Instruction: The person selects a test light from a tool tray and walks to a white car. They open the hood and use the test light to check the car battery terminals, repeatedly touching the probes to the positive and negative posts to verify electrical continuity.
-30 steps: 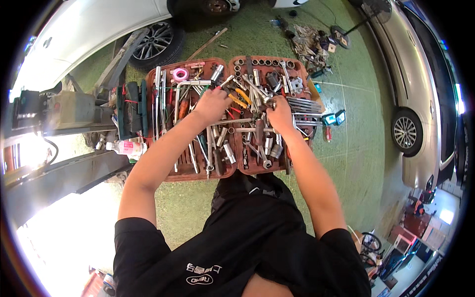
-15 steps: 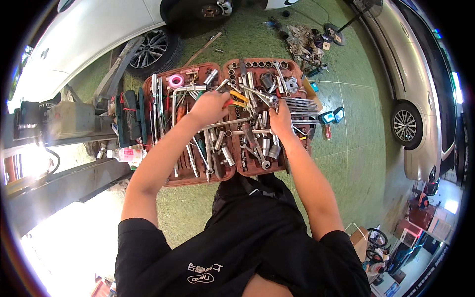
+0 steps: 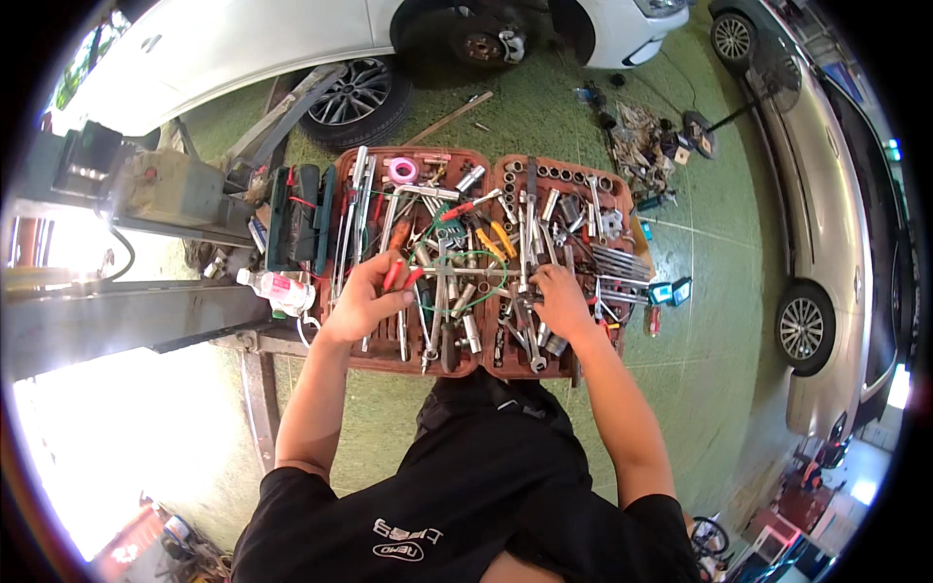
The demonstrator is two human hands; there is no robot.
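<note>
My left hand (image 3: 367,303) is above the left half of an open reddish-brown tool case (image 3: 389,365). Its fingers close on red-handled pliers (image 3: 412,278), whose handles spread toward the right. A thin green wire (image 3: 470,302) loops over the tools beside them. My right hand (image 3: 562,299) reaches low into the right half, its fingers bent down among wrenches and sockets; what they grip, if anything, is hidden. Yellow-handled pliers (image 3: 489,243) and another red-handled tool (image 3: 468,208) lie between and beyond my hands. A pink tape roll (image 3: 402,171) sits at the far left of the case.
A clear plastic bottle (image 3: 277,289) and a dark green tool case (image 3: 299,219) are left of the tools. Behind lie a loose wheel (image 3: 358,102) and a white car (image 3: 243,44). A beige car (image 3: 826,185) stands to the right. Rags (image 3: 639,141) lie on the green floor.
My left hand has come back toward me and leftward, now with the red-handled pliers clearly in it. My right hand has moved nearer me within the case. The whole view has shifted.
</note>
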